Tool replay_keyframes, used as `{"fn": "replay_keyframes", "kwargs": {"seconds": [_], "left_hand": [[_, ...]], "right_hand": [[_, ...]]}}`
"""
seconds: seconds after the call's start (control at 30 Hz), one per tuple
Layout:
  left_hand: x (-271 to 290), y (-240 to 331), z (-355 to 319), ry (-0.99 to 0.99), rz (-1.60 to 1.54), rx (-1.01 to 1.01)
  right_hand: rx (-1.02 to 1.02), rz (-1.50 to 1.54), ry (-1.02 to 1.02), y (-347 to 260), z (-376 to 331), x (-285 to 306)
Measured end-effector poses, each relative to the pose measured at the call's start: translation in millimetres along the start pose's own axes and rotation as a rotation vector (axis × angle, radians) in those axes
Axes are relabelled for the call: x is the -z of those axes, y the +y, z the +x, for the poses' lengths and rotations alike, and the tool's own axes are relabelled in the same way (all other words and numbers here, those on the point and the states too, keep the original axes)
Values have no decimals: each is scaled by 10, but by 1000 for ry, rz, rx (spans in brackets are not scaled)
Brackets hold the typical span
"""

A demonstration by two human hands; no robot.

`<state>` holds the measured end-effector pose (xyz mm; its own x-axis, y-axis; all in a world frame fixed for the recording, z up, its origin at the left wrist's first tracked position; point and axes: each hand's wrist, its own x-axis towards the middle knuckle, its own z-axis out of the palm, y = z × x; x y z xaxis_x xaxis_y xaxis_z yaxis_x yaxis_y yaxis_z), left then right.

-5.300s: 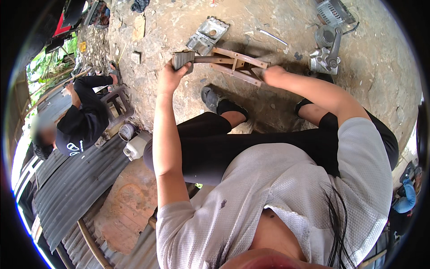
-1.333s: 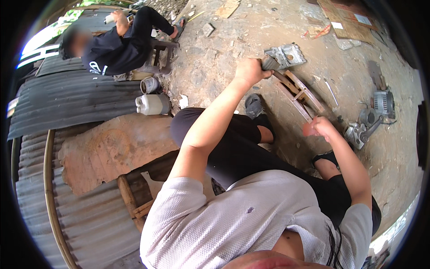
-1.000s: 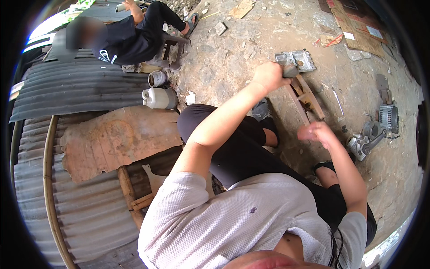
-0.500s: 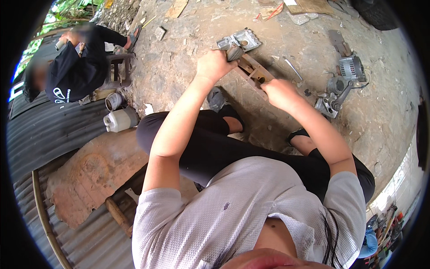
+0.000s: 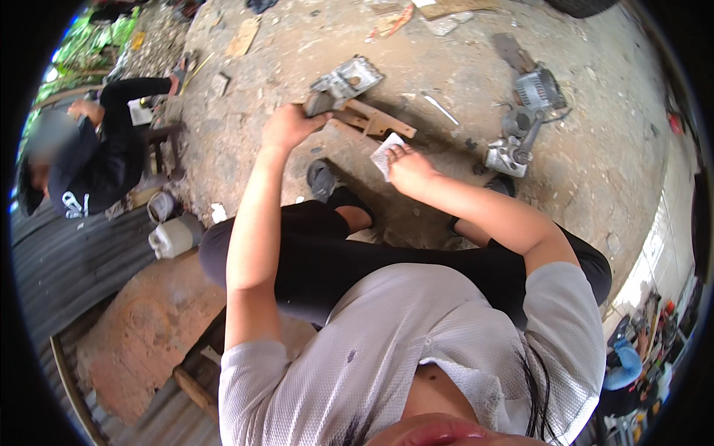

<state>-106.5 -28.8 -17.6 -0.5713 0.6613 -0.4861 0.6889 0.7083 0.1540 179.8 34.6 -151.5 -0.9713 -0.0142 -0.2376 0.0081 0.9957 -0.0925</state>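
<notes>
Left hand (image 5: pixel 286 126) stretched forward, fingers curled in a closed grip; right hand (image 5: pixel 409 167) lower, fingers pinched.

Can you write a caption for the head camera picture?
Left hand grips a metal part; right hand holds a pale sheet.

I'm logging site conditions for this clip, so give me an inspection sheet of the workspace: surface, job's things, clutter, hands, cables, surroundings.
Surface: bare dirt and concrete ground, stained and gritty.
Job's things: grey metal engine part resting on a wooden block; a white sheet, perhaps sandpaper.
Clutter: second engine assembly lying to the right, thin metal rod, cardboard scraps, white plastic jug.
Hands: left hand grips the engine part; right hand holds the white sheet against the wooden block.
Cables: nothing seen.
Surroundings: another person in black crouching at left, corrugated metal sheets, green plants at the upper left.
</notes>
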Motion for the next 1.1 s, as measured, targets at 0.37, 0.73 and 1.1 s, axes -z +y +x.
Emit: {"fn": "replay_keyframes", "kwargs": {"seconds": [0.37,0.73,1.1], "left_hand": [[-83,-114,-10,24,-147,-76],[-225,-512,265,-17,16,-113],[-259,-398,175,14,-29,-51]], "right_hand": [[-15,-23,60,26,-38,-63],[76,74,412,247,-577,-767],[56,499,-733,1089,-426,-451]]}}
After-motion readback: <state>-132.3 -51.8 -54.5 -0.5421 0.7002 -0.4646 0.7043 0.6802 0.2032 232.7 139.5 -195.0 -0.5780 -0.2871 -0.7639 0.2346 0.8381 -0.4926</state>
